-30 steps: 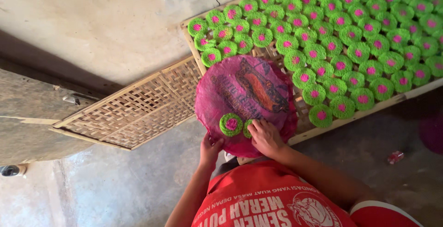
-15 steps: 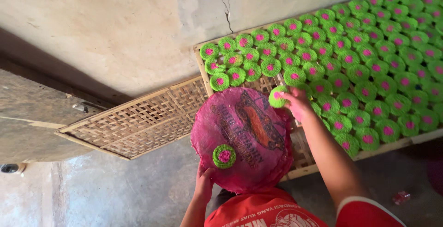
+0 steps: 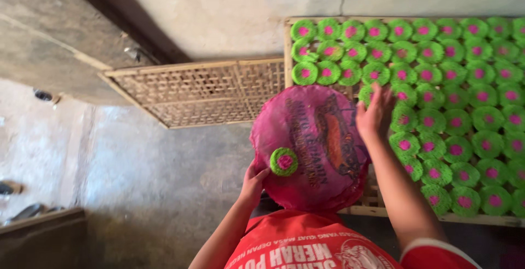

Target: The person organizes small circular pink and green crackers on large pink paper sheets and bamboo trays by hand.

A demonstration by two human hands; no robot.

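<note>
left hand [image 3: 252,184] gripping pink round tray [image 3: 311,143] | right hand [image 3: 374,113] open, seemingly touching green cake [image 3: 368,93]

Gap [image 3: 350,89] btwn green discs [image 3: 432,72] free.

My pink round tray [image 3: 322,143] sits level and carries one green disc [image 3: 284,162] with a pink centre near its edge, beside rows of like discs [image 3: 454,105] on the bamboo rack [image 3: 286,50].

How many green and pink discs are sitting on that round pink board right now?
1. A single green and pink disc lies on the pink board, near the left hand. None looks hidden.
</note>
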